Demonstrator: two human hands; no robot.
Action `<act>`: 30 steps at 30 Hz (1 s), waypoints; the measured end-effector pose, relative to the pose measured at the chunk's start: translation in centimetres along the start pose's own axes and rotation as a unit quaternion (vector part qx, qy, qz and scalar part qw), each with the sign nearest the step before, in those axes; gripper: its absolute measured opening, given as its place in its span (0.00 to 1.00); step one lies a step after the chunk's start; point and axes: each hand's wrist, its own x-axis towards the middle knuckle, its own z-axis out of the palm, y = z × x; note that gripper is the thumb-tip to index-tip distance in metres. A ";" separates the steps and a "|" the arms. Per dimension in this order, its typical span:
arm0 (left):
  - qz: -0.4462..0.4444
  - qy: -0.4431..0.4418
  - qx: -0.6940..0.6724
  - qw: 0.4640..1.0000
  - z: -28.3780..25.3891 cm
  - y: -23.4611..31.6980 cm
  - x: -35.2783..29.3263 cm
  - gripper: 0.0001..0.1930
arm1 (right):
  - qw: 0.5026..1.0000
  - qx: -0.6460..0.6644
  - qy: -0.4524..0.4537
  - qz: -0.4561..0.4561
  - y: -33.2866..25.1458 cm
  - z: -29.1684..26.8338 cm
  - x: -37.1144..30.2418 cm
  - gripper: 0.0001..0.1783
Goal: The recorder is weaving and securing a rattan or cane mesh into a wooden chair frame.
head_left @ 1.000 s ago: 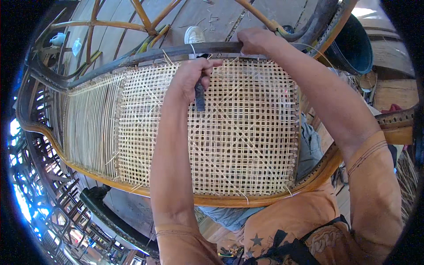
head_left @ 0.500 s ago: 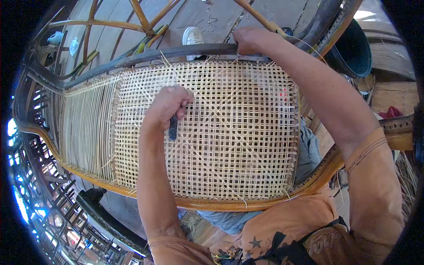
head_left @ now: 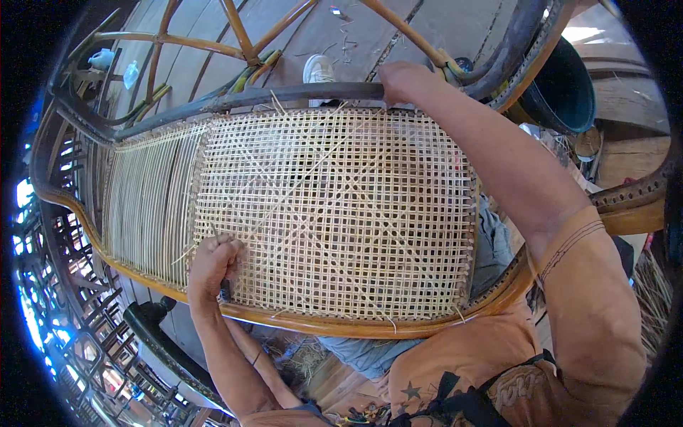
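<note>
A woven cane panel [head_left: 356,213] with an open square mesh and some diagonal strands fills the middle of a curved rattan frame [head_left: 320,324]. My left hand [head_left: 215,262] is closed over its near left part, gripping a dark-handled tool [head_left: 225,289] whose lower end shows below the fist. One pale cane strand [head_left: 297,183] runs slantwise from beside that hand toward the far edge. Up at the far dark rail [head_left: 313,90], my right hand [head_left: 407,83] is closed against the rail; its fingertips and anything within them are hidden.
Parallel unwoven strands [head_left: 146,188] span the frame's left section. A dark bucket [head_left: 565,85] stands at the far right. Rattan poles [head_left: 206,46] and a white shoe [head_left: 318,71] lie beyond the far rail. Another forearm with a dark band [head_left: 260,356] shows below my left arm.
My left hand has moved from the panel's middle toward its near left corner with the tool. A slanted strand now shows along that line. My right hand stays at the far rail.
</note>
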 end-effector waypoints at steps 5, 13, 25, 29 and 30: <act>0.072 0.068 -0.179 0.979 -0.9 -1.7 -0.8 0.10 | 0.997 -0.015 -0.066 0.023 0.0 0.2 0.5 0.25; 0.168 0.279 0.293 0.899 -2.1 -3.9 -2.0 0.12 | 0.998 -0.003 -0.065 0.021 1.9 0.6 1.6 0.16; 0.045 0.337 0.385 0.858 -5.3 -7.1 -5.7 0.12 | 0.998 0.019 -0.041 0.045 2.1 1.1 1.4 0.17; -0.082 0.319 0.417 0.847 -5.7 -7.2 -4.3 0.14 | 0.999 -0.019 -0.006 0.050 2.2 0.9 1.0 0.17; -0.055 0.302 0.432 0.848 -6.1 -7.6 -4.1 0.15 | 0.998 -0.040 0.028 0.035 2.0 1.9 0.9 0.17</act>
